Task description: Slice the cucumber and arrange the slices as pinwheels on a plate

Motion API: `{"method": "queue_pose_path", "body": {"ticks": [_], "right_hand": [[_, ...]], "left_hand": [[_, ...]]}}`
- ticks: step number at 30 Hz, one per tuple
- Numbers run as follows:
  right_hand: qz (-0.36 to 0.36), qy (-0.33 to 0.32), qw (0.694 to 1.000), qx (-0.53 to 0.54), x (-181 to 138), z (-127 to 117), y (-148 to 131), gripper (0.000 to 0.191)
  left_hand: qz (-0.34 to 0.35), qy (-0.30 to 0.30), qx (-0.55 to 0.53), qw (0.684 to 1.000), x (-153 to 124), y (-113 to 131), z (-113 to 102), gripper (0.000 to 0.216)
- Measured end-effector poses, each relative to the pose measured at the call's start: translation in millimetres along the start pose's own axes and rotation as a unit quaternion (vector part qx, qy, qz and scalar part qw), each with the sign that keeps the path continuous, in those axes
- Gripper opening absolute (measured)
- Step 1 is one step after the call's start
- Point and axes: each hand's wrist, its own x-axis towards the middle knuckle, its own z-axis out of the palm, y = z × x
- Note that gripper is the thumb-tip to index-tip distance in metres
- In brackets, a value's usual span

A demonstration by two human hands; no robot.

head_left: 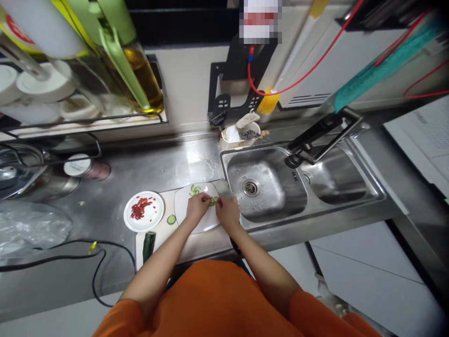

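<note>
Both my hands meet over a white square plate [182, 206] on a pale cutting board [164, 234]. My left hand [197, 207] and my right hand [228, 211] pinch thin cucumber slices [213, 201] between their fingertips at the plate's right part. A small fan of cucumber slices [195, 189] lies at the plate's far edge. One loose slice [171, 219] rests on the board left of the plate. A cucumber stump [148, 245] lies at the board's near left corner.
A round white dish of red chilli pieces [143, 210] sits left of the plate. The double sink [280, 187] with a black tap [322, 135] lies right. A black cable [70, 255] crosses the steel counter; a can [86, 167], pot lid and oil bottles stand at left.
</note>
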Motion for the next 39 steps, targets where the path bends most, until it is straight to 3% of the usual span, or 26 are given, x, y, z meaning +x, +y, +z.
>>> {"method": "queue_pose_path", "body": {"ticks": [21, 39], "right_hand": [[-0.027, -0.013, 0.996, -0.08, -2.1, 2.6, -4.3, 0.024], [-0.057, -0.009, 0.996, -0.075, -11.2, 1.0, 5.0, 0.024]], "left_hand": [[-0.003, 0.004, 0.032, 0.999, -1.2, 3.4, 2.9, 0.012], [0.032, 0.01, 0.102, 0.994, -15.1, 6.6, 5.9, 0.022]]}}
